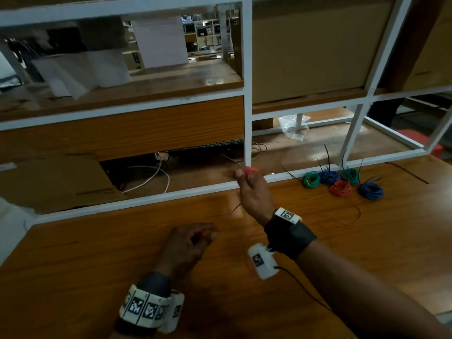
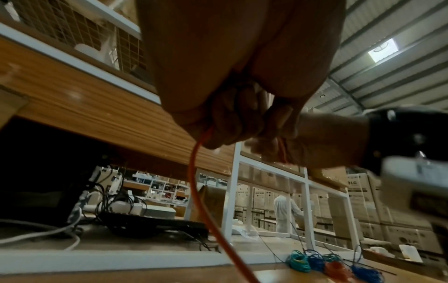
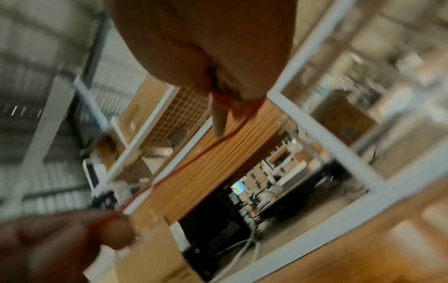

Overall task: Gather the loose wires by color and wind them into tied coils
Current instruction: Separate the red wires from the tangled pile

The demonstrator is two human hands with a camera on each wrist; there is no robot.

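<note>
A thin red wire stretches between my two hands over the wooden table. My left hand rests low near the table and pinches the wire in its curled fingers. My right hand is raised near the white frame rail, with red wire looped round its fingers. In the right wrist view the red wire runs taut from my right hand's fingers down to the left hand. Blur hides how many loops are wound.
Finished coils lie at the table's far right: green coil, blue coil, second green coil, red coil, blue coil. Black ties stick up there. The white shelf frame stands behind the table.
</note>
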